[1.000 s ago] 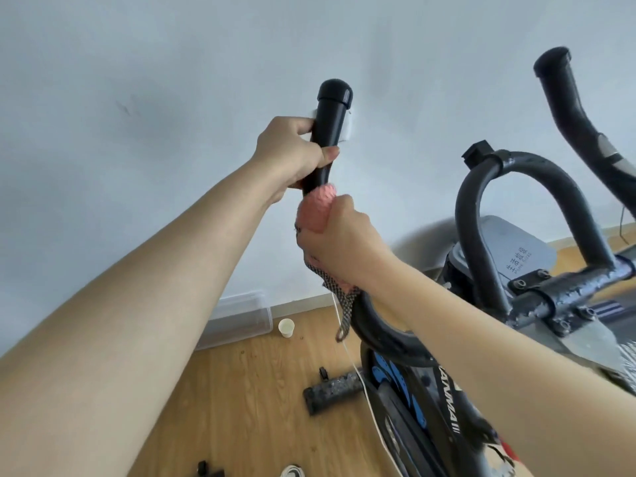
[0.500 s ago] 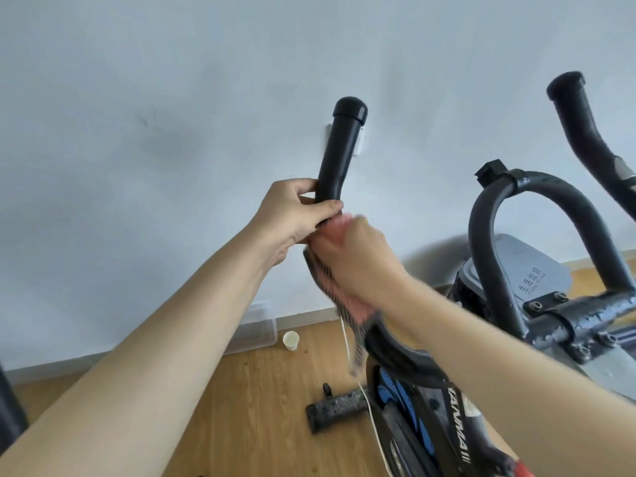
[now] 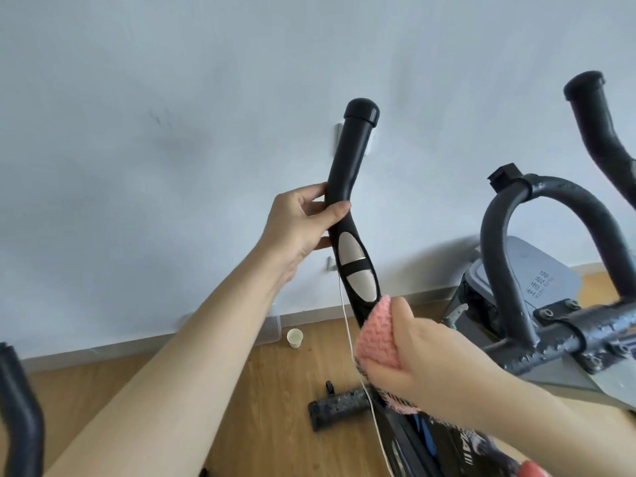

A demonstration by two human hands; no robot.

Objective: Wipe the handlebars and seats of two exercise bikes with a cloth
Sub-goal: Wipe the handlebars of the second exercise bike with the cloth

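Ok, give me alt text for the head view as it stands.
A right hand presses a pink cloth around the lower part of a black exercise-bike handlebar, while the left hand holds the bar higher up, above its silver sensor pads. Behind are a pale wall and a wood floor.

the brown wooden floor (image 3: 261, 401) holds a small white paper cup (image 3: 295, 338), standing up near the wall. just left of the cup sits a clear plastic box (image 3: 272, 330) against the wall. closer than the cup lies a black bumpy bar (image 3: 339, 407) with a little wheel.
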